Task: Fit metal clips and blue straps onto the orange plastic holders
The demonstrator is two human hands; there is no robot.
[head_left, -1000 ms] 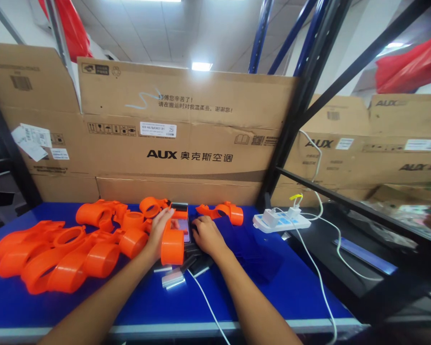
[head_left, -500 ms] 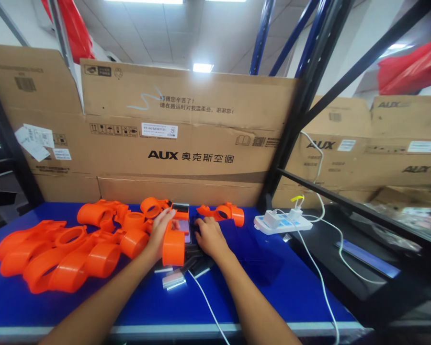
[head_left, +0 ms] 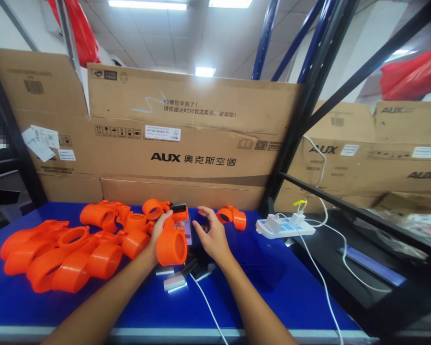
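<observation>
A bright orange plastic part with a wide ring at its near end point(head_left: 167, 250) was held up above the middle of the table, the ring's opening turned to the right. The left hand point(head_left: 158, 235) was closed around its left side. At the part's far end sat a small black piece with a silvery edge point(head_left: 178, 208). Just to the right, the right hand point(head_left: 213, 237) was raised, thumb and fingers parted, with nothing visible in its grasp. A phone with a lit screen point(head_left: 187, 235) showed partly behind the orange part.

Below the hands lay flat silvery pieces point(head_left: 175, 282) and, beside them, dark pieces point(head_left: 203, 272) too jumbled to tell apart; a thin white cable point(head_left: 210, 307) ran from there toward the near edge of the blue tabletop point(head_left: 158, 314). To the left spread a heap of similar orange ringed parts point(head_left: 70, 278), and another orange ringed part point(head_left: 240, 220) lay beyond the right hand. Farther right was a white power strip point(head_left: 308, 232). A printed brown cardboard panel point(head_left: 187, 179) stood behind everything.
</observation>
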